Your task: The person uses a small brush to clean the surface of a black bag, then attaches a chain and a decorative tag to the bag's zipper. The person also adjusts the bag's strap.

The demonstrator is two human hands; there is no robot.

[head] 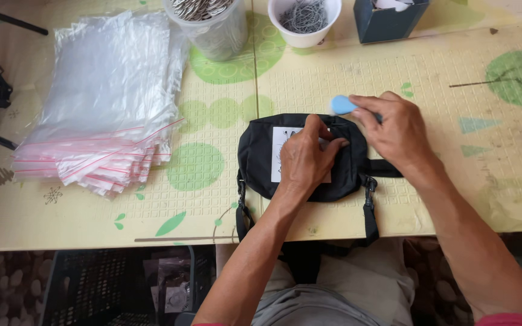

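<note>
A small black pouch bag (261, 158) with a strap and clips lies on the table in front of me. A white card (280, 154) with dark print rests on its face. My left hand (307, 162) presses on the card and bag, fingers pinched near the top edge. My right hand (393, 131) is at the bag's upper right, gripping a small light-blue tool (342, 105) whose tip points at the top of the bag. The bag's strap (370, 212) hangs over the table's front edge.
A stack of clear zip bags with red strips (101, 108) lies at the left. At the back stand a clear tub of metal pieces (211, 24), a white bowl of small wire parts (304, 21) and a dark blue box (388, 19). A black crate (104, 290) sits below the table.
</note>
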